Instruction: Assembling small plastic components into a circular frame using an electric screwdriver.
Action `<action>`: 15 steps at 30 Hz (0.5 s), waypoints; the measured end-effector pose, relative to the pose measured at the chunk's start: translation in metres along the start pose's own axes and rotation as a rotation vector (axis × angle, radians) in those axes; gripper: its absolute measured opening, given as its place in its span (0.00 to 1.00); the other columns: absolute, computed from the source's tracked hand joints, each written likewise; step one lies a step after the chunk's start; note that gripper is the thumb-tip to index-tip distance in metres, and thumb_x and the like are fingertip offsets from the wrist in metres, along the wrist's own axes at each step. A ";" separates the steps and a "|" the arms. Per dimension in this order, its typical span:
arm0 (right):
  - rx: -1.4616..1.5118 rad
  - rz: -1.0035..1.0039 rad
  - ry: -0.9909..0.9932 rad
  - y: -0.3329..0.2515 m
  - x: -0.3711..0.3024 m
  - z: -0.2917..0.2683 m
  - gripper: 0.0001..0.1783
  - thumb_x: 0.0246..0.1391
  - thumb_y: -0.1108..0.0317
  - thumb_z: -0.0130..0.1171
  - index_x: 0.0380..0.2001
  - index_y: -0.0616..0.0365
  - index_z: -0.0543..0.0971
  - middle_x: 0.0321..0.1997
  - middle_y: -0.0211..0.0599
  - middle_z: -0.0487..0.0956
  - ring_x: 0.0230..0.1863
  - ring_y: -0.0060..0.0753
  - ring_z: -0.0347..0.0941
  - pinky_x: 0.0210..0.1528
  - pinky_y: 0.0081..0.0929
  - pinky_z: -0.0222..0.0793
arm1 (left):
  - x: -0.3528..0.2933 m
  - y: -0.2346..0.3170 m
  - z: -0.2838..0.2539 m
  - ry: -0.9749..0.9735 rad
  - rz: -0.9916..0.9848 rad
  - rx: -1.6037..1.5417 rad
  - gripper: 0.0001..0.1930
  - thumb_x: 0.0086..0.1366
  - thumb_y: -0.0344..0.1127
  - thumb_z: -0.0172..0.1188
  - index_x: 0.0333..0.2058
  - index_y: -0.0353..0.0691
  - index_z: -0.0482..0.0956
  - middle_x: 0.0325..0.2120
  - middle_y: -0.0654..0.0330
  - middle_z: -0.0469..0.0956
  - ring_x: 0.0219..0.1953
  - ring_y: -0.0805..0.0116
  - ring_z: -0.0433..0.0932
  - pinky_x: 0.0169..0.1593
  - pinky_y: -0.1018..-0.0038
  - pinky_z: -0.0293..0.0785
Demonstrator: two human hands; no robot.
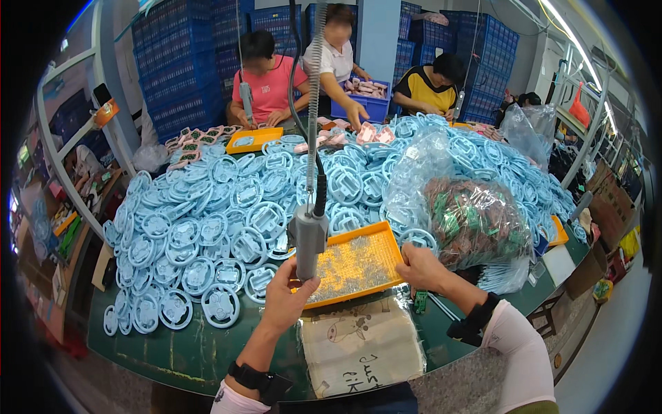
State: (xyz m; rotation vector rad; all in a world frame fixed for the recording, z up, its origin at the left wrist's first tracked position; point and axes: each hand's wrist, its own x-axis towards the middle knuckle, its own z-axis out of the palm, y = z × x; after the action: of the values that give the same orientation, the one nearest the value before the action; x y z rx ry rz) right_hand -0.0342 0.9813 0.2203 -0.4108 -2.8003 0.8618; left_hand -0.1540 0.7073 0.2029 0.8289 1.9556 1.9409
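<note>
In front of me is an orange-yellow tray (383,241), tilted and strewn with many small metal pieces that look like screws (358,269). My left hand (284,298) is closed at its left edge, thumb toward the inside. My right hand (422,268) grips the right edge with curled fingers. A grey electric screwdriver (310,238) hangs from a coiled spring in front of the tray, its lower end overlapping my left hand. Under the tray's near side lies a printed cloth mat (362,345) on the green table.
Light-blue plastic steering-wheel parts (200,276) are heaped across the table (186,352). A clear bag of brown wires and green boards (476,221) sits at the right. Three people work opposite; one reaches across pink parts (376,133). Blue crates (172,55) are stacked behind.
</note>
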 end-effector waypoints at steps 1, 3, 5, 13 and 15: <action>-0.063 -0.067 0.001 0.000 0.004 0.000 0.13 0.47 0.66 0.55 0.22 0.64 0.65 0.17 0.49 0.71 0.18 0.44 0.71 0.21 0.35 0.65 | 0.000 0.000 -0.001 0.005 0.002 0.002 0.21 0.56 0.30 0.62 0.49 0.37 0.70 0.36 0.64 0.75 0.38 0.77 0.74 0.42 0.77 0.71; -0.032 -0.044 0.003 -0.006 0.008 -0.002 0.13 0.47 0.65 0.53 0.23 0.65 0.66 0.19 0.53 0.72 0.22 0.51 0.72 0.25 0.39 0.67 | -0.002 -0.002 -0.002 0.012 0.000 0.029 0.20 0.56 0.30 0.62 0.48 0.37 0.71 0.36 0.63 0.76 0.38 0.76 0.74 0.42 0.76 0.71; 0.059 0.109 -0.063 -0.024 0.005 -0.011 0.13 0.48 0.65 0.53 0.24 0.66 0.66 0.19 0.55 0.73 0.24 0.57 0.72 0.28 0.44 0.68 | -0.001 -0.003 -0.003 0.012 -0.007 0.027 0.20 0.56 0.30 0.62 0.48 0.37 0.71 0.36 0.63 0.76 0.38 0.76 0.74 0.42 0.76 0.71; 0.033 0.053 -0.079 -0.007 0.004 -0.004 0.13 0.46 0.64 0.54 0.24 0.65 0.67 0.20 0.55 0.73 0.25 0.56 0.72 0.29 0.42 0.67 | -0.004 0.003 -0.002 0.022 0.004 0.023 0.20 0.56 0.29 0.62 0.48 0.37 0.71 0.35 0.63 0.76 0.36 0.76 0.75 0.42 0.77 0.72; 0.075 0.048 -0.034 -0.017 0.007 -0.008 0.14 0.45 0.64 0.54 0.23 0.65 0.67 0.19 0.55 0.73 0.24 0.55 0.73 0.27 0.41 0.68 | -0.003 0.002 0.000 0.024 -0.016 0.023 0.20 0.56 0.29 0.62 0.47 0.37 0.71 0.35 0.63 0.76 0.36 0.76 0.75 0.42 0.77 0.72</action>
State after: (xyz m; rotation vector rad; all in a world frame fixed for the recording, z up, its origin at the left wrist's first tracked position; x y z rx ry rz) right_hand -0.0427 0.9743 0.2370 -0.4573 -2.7885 0.9893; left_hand -0.1515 0.7058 0.2045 0.7966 1.9957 1.9316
